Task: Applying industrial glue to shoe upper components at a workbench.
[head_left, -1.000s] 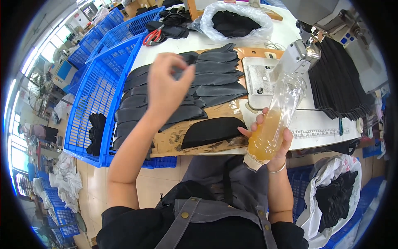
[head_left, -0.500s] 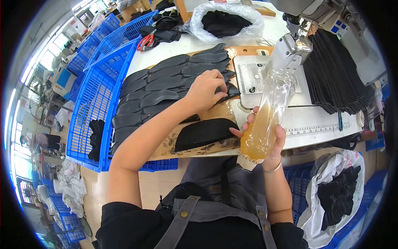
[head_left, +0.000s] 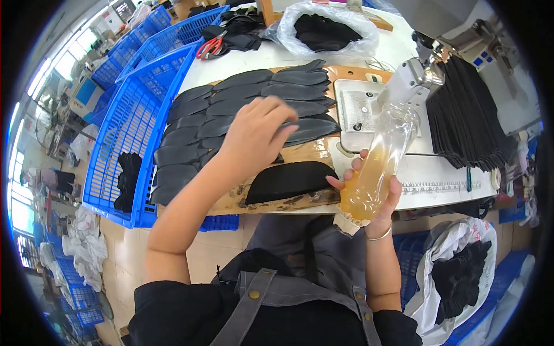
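Observation:
In my right hand [head_left: 388,205] is a clear plastic bottle [head_left: 378,158] with cloudy amber liquid, tilted with its pale, crusted tip [head_left: 348,224] pointing down toward me. The fingers wrap round its lower part. My left hand [head_left: 257,135] hovers over or touches overlapping rows of black, leaf-shaped pieces [head_left: 239,95]; its fingers are bent and smeared by motion, so whether they hold anything cannot be told. These pieces lie on a stained brown board [head_left: 306,151]. A single black curved piece [head_left: 291,183] rests on the board's near edge, between my hands.
Right of the board stands a sewing machine [head_left: 407,86], with a stack of black pieces [head_left: 467,115] beside it. A blue crate [head_left: 124,138] borders the left. Behind are red-handled scissors [head_left: 212,45] and a plastic bag [head_left: 369,26] of black pieces. A white sack [head_left: 424,305] sits lower right.
My left hand has moved left, away from the row ends near the machine, uncovering a black piece there. My right hand still holds the bottle at much the same tilt. The view has shifted slightly.

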{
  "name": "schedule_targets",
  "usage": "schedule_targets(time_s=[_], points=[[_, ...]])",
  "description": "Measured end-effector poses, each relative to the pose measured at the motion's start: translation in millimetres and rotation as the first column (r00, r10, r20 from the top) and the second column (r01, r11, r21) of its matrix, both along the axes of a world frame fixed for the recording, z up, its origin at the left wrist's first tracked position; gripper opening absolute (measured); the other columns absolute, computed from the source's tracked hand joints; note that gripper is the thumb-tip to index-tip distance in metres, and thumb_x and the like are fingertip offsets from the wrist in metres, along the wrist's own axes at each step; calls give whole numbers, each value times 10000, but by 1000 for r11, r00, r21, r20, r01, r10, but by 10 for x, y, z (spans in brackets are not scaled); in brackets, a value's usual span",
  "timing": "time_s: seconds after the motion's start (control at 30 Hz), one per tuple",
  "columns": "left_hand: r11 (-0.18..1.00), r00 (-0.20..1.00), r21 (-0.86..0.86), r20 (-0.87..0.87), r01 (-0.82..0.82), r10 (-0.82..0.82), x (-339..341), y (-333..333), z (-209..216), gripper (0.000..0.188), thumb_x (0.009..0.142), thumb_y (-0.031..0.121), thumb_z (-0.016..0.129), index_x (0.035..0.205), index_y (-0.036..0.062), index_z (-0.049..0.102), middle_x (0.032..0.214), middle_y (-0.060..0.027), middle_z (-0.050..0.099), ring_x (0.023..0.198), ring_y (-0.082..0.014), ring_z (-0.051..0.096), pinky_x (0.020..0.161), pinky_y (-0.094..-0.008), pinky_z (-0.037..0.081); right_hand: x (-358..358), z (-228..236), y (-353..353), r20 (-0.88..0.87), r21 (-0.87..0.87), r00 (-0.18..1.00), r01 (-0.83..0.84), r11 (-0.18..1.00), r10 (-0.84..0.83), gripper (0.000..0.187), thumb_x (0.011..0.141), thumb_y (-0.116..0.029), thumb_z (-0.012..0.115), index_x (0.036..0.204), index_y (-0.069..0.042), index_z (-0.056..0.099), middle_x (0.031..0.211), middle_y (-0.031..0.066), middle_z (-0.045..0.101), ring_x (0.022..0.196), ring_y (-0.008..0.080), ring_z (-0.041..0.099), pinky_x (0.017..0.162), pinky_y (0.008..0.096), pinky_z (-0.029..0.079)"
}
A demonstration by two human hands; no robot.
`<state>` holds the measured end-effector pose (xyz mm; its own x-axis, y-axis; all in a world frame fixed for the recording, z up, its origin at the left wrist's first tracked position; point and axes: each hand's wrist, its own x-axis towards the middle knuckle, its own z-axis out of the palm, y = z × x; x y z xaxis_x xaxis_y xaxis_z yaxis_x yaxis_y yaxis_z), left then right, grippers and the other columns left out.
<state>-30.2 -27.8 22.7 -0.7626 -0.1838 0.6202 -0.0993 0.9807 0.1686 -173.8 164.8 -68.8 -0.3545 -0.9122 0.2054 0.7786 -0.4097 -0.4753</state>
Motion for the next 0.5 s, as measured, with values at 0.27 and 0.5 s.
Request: schedule_targets(time_s=[0.27,0.5], points=[[974,998,218,-6,-61,64,1068,429,-656,206,698,74,697,894,38,643,932,-74,628,826,-248,603,693,-342,465,143,279,-10,-115,-76,986,113,991,-121,690,803,-467,545,1298,-42,320,1096,100,475,1000,258,520,930,504,429],[994,960,109,-273,-32,61,1116,428,-929,225,661,26,731,859,-16,633,877,-119,644,708,-217,638,578,-287,520,648,670,-454,-724,-156,494,562,812,-481,672,761,-313,660,1278,-25,340,1111,161,495,994,291,553,860,430,465]])
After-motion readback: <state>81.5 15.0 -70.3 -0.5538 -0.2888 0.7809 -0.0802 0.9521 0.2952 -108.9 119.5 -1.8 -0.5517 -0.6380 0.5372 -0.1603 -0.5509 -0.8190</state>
